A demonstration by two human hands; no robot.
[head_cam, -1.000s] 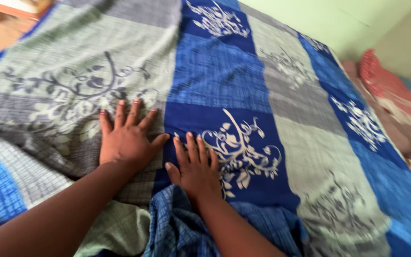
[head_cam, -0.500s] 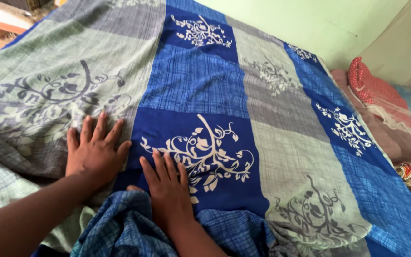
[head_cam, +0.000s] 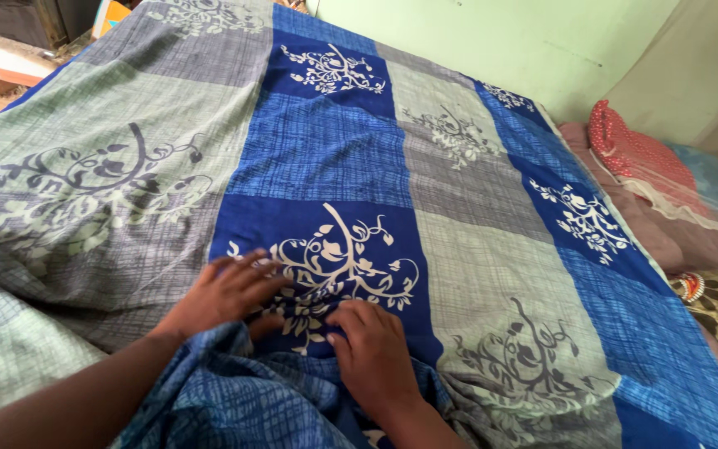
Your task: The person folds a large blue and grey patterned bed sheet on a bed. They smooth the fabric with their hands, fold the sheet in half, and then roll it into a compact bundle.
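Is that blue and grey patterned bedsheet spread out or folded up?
Mostly spread: the blue and grey patterned bedsheet lies flat, bunched only near both hands.

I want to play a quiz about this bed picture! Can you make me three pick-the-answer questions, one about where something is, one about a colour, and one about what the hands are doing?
1. Where is the red dotted pillow?
A. at the far right, by the wall
B. under the left hand
C. in the middle of the bedsheet

2. What colour is the leafy branch print that the hands touch?
A. red
B. cream white
C. orange

3. How do the left hand and right hand rest on the bedsheet?
A. raised high in the air
B. holding a cup
C. down on the cloth with fingers curled, bunching it

Answers: 1 A, it lies beside the bed's right edge near the wall. 2 B, the branches are pale on a dark blue square. 3 C, both hands press the cloth and folds gather under them.
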